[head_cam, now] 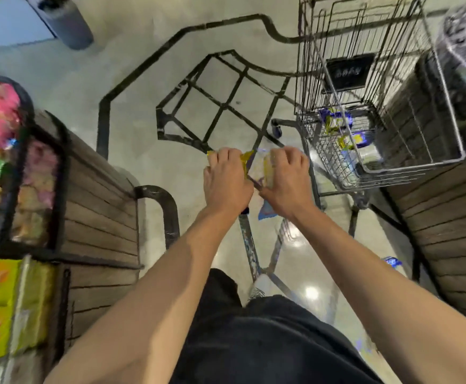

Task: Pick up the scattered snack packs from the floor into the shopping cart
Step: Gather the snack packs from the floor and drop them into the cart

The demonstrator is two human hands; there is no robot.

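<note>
Left hand [226, 176] and right hand [287, 176] are being curled around snack packs [256, 167], held beside cart [445, 159] | risk: loose packs are judged likely to be dropped short of rim | cart is already holding packs [337, 123]; one pack [392, 262] is being left on floor [143, 79].

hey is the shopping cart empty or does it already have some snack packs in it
Not empty. Blue and yellow snack packs lie at the bottom of the shopping cart, seen through its wire wall.
</note>
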